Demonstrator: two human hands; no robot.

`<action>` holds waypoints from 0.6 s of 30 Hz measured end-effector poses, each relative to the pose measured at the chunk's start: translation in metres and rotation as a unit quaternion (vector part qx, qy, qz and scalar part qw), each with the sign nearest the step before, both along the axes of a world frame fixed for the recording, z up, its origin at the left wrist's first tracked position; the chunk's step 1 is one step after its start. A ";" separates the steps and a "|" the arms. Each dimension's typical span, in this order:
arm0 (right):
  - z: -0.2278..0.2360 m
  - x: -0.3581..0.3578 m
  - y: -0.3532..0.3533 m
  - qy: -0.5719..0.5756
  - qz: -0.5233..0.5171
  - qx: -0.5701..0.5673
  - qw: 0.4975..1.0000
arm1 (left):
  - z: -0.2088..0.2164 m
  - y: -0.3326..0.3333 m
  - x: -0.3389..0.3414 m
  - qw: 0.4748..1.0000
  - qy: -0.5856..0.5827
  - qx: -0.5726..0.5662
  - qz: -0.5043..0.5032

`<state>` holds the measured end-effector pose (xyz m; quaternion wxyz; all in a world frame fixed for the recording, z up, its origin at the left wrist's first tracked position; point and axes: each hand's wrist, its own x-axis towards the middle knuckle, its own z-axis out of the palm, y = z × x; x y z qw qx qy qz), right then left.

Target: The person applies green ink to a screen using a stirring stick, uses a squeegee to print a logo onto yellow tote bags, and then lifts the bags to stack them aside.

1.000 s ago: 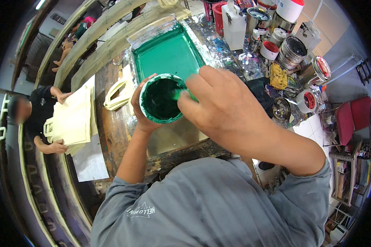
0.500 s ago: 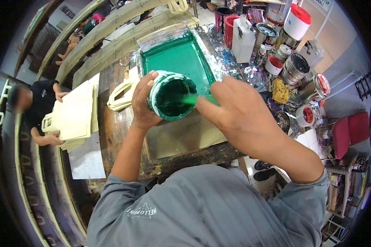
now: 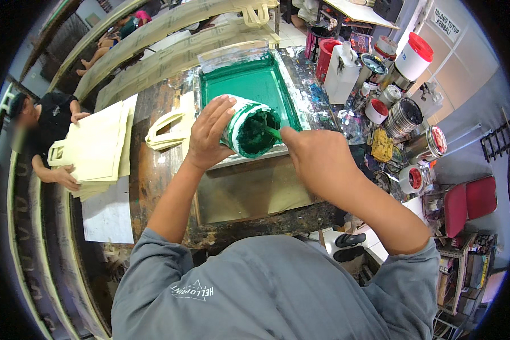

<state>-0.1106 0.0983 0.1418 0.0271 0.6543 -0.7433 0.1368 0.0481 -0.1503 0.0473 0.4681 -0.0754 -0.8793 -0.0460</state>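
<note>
A white tub (image 3: pixel 256 135), coated inside with dark green ink, is tilted on its side with its mouth toward me. My left hand (image 3: pixel 211 135) grips it by the left wall, fingers over the top. My right hand (image 3: pixel 322 163) is closed round a green stick-like tool (image 3: pixel 273 133), whose far end is inside the tub; its tip is hidden in the ink. Just beyond and partly below the tub lies a screen-printing frame (image 3: pixel 293 85), its inside covered with wet green ink.
Cream bags with handles (image 3: pixel 99 141) are stacked at the left, held by another person (image 3: pixel 56 133). A loose bag handle (image 3: pixel 167 131) lies by the frame. Paint cans and tubs (image 3: pixel 405 116), a white jug (image 3: pixel 341 73) and a yellow sponge (image 3: pixel 383 144) crowd the right.
The tub has tipped further and turned, with its mouth swinging right. Less of the green tool shows between my right hand and the tub. The whole view has shifted slightly.
</note>
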 end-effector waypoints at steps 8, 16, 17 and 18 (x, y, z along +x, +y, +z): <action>-0.066 -0.020 -0.019 -0.466 -0.019 -0.041 0.883 | -0.024 -0.001 -0.003 0.998 0.025 0.047 0.022; -0.003 0.011 -0.011 0.065 0.043 -0.081 0.994 | -0.023 0.002 0.001 0.994 -0.007 0.109 0.002; -0.004 0.015 -0.008 0.077 0.063 -0.068 0.993 | -0.024 0.000 0.000 0.994 -0.010 0.108 -0.012; -0.004 0.016 -0.007 0.063 0.061 -0.067 0.994 | -0.027 0.001 -0.002 0.994 -0.014 0.109 -0.028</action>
